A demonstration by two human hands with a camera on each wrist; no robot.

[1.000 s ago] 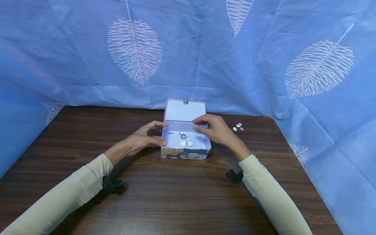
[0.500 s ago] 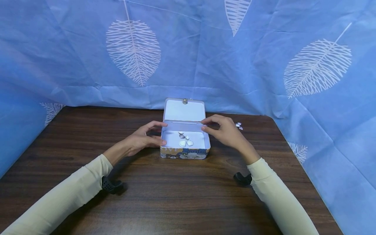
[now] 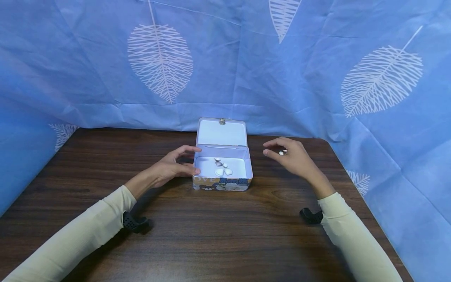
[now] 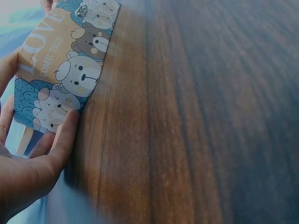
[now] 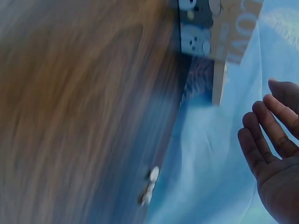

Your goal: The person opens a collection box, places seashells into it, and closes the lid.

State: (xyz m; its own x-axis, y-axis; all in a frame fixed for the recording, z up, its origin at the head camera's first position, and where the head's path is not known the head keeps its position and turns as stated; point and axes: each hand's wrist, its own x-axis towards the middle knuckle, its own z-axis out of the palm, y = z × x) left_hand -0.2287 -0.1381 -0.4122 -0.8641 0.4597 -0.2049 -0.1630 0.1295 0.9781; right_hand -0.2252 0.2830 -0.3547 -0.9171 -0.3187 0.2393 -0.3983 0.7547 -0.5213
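A small tin box (image 3: 222, 185) printed with cartoon bears stands on the table, its lid (image 3: 222, 132) raised at the back. Several small seashells (image 3: 228, 171), mostly white with one darker, lie on its white floor. My left hand (image 3: 172, 163) holds the left end of the tin, thumb near the front corner and forefinger farther back on the rim. To the right of the tin, my right hand (image 3: 290, 156) hovers with loosely bent fingers and nothing between them. Small white shells (image 5: 148, 191) lie on the table by that hand, partly hidden behind it in the head view.
The dark wooden table (image 3: 211, 235) carries the tin and shells. A blue curtain (image 3: 225, 70) with white leaf prints hangs right behind its back edge and along the sides. Black bands (image 3: 135, 222) sit on both wrists.
My right hand has moved away from over the tin, out to the right, towards the loose shells. The left hand stays on the tin. The shells inside have shifted slightly.
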